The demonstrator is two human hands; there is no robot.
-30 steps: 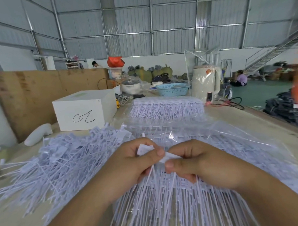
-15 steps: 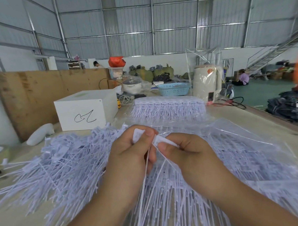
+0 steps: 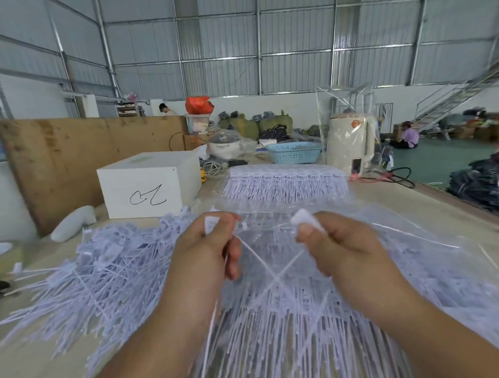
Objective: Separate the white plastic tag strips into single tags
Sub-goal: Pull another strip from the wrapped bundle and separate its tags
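Left hand pinching one tag head, right hand another, tails crossing toward six o'clock, apart for tossing onto the nine-o'clock loose pile.

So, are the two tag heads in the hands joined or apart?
Apart. The left hand pinches one tag head, the right hand another, with open space between; their thin tails cross lower down.

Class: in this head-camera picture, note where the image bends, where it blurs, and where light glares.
Head view: wide-angle lens bows the roof beams and wall edges; the left hand and right hand, each pinching a white tag, look softly smeared; the clear plastic bag over the strips shows pale sheen; the far right edge is blurred.
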